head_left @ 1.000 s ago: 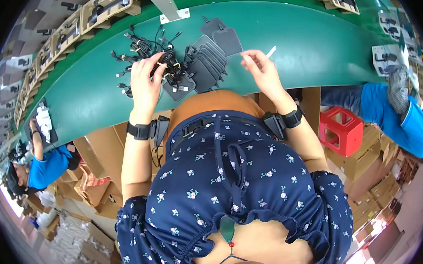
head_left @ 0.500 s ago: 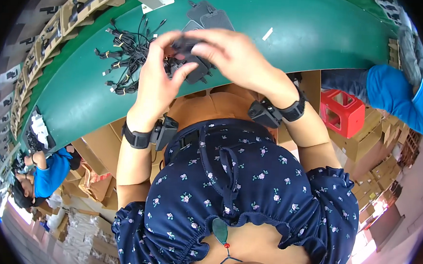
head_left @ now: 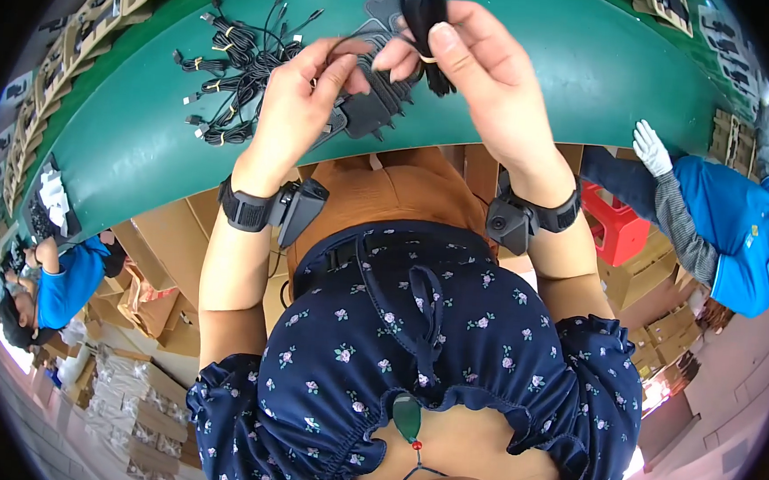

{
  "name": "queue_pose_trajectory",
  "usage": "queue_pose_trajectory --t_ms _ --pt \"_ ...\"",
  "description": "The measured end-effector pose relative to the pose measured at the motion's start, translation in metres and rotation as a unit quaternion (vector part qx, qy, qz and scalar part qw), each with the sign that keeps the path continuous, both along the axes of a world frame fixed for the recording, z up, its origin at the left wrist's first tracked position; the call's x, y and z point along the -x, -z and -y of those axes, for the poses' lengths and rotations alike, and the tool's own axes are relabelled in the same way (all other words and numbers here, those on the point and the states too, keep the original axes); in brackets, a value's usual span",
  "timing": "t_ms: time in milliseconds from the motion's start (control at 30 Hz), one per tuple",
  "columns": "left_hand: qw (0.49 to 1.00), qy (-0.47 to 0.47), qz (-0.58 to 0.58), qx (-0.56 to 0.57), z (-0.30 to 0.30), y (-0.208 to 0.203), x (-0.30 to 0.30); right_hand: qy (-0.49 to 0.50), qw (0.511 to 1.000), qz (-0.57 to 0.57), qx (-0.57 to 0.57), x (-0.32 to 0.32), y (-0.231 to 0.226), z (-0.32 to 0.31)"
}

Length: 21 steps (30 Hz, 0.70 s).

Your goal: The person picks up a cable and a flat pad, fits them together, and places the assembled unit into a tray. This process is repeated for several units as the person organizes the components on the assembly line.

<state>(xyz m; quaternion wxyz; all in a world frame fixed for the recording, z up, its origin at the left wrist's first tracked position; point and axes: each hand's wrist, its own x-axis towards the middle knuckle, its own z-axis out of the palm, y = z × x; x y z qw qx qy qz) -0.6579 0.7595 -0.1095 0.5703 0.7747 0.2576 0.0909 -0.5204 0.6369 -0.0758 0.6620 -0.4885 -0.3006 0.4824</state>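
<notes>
A coiled black cable (head_left: 423, 12), bound with a pale band, is gripped in my right hand (head_left: 508, 89) above the green table. Thumb and fingers of my left hand (head_left: 300, 103) are pinched together, and a thin dark strand runs from them toward the coil. Beneath and between my hands lie several flat black plastic devices (head_left: 370, 114) with small tabs at their edges, partly covered by my fingers. Just left of my left hand spreads a pile of banded black cables (head_left: 232, 77) with light plug ends.
The green table (head_left: 571, 67) curves across the view, with a conveyor of tan trays (head_left: 84, 46) along its far left edge. At right, a person in blue (head_left: 729, 226) reaches a gloved hand toward the table beside a red stool (head_left: 610, 223). Another person (head_left: 69, 291) works at left. Cardboard boxes (head_left: 168, 244) stand below.
My hands have moved apart; the right one has risen rightward, bringing the coiled cable into plain view. The person at right has turned and now stretches a gloved hand to the table edge.
</notes>
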Motion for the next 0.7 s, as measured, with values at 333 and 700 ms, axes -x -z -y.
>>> queue_pose_trajectory --t_ms 333,700 --pt "0.910 -0.063 0.061 0.404 0.020 -0.001 0.007 0.027 0.934 0.350 0.074 0.010 0.028 -0.003" --pt "0.949 0.072 -0.078 0.297 0.010 -0.006 0.017 -0.133 0.748 0.650 0.031 0.029 0.011 0.007"
